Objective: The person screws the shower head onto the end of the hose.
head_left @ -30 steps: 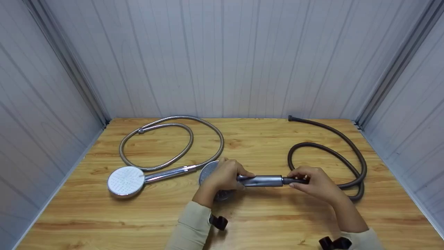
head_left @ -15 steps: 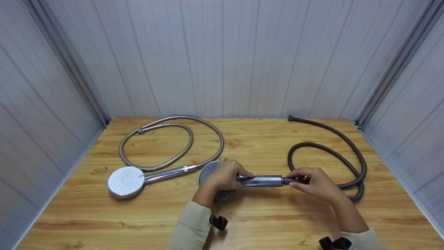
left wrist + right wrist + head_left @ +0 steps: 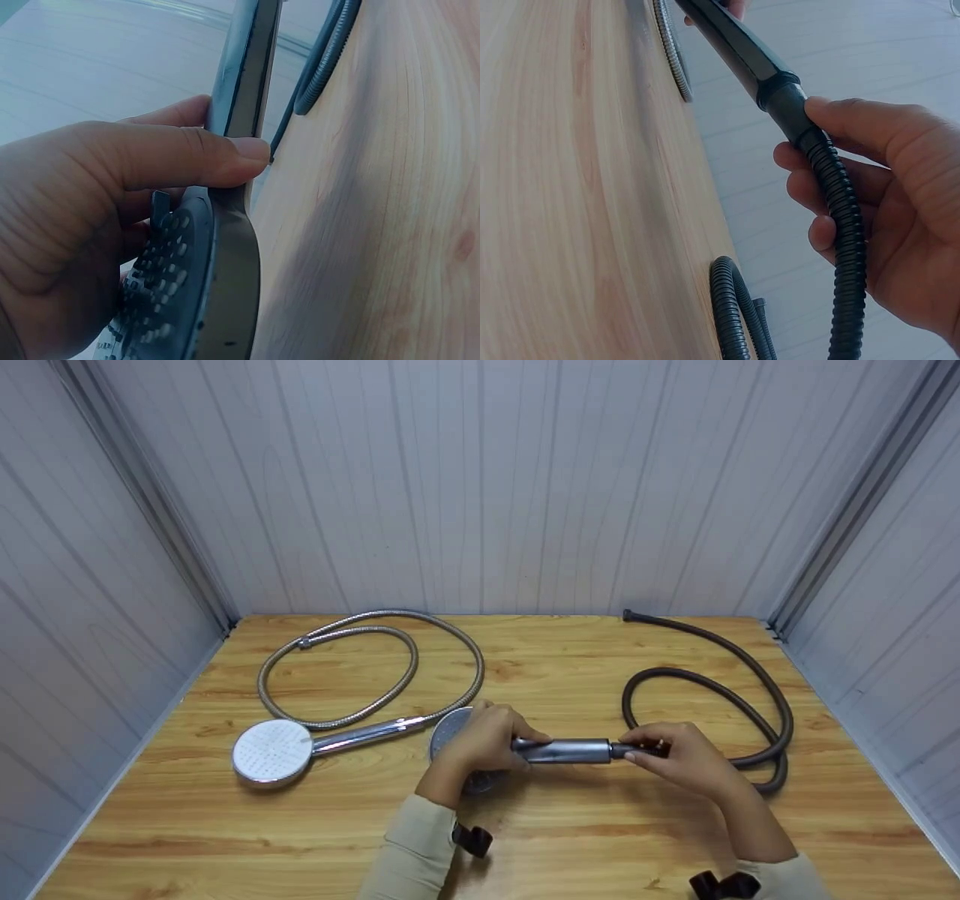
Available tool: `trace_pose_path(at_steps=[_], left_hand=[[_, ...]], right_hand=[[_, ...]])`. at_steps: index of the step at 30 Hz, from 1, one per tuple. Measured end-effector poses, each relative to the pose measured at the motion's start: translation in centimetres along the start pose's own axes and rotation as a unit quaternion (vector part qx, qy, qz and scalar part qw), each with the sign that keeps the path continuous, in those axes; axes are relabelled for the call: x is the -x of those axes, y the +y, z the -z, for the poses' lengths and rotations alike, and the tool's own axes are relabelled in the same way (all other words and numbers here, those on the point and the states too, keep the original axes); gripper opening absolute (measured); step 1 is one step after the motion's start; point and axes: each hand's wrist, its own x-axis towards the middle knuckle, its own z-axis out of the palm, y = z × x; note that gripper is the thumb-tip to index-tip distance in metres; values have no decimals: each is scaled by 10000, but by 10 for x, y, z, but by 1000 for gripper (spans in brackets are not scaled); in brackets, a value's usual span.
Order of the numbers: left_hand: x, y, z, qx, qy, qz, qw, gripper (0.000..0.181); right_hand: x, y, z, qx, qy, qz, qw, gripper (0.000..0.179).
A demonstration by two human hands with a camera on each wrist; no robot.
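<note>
My left hand [image 3: 487,739] grips a dark grey shower head [image 3: 232,300] at the neck, thumb across the handle's side. The handle [image 3: 574,751] points right, held above the table. At its end my right hand [image 3: 686,754] pinches the connector [image 3: 787,109] of a black ribbed hose [image 3: 840,202] between thumb and fingers. In the right wrist view the connector meets the handle's end. The rest of the dark hose [image 3: 776,705] loops on the table to the right. Part of the spray face is hidden behind my left hand.
A chrome shower head [image 3: 271,751] with a white face lies at the left, joined to a silver hose [image 3: 480,660] coiled behind it. The dark hose's free end nut [image 3: 628,616] lies at the table's back edge. Panel walls [image 3: 480,487] enclose the wooden table [image 3: 555,847].
</note>
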Motion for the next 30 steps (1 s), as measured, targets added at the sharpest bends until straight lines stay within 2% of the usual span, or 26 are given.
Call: trace_pose_path(at_steps=[13, 30], left_hand=[[0, -2, 0, 8, -14, -22, 10000, 46], [0, -1, 0, 101, 4, -35, 9999, 47]], right_hand=[[-2, -2, -1, 9, 180, 238, 9996, 21], [-1, 2, -1, 211, 286, 231, 9991, 19]])
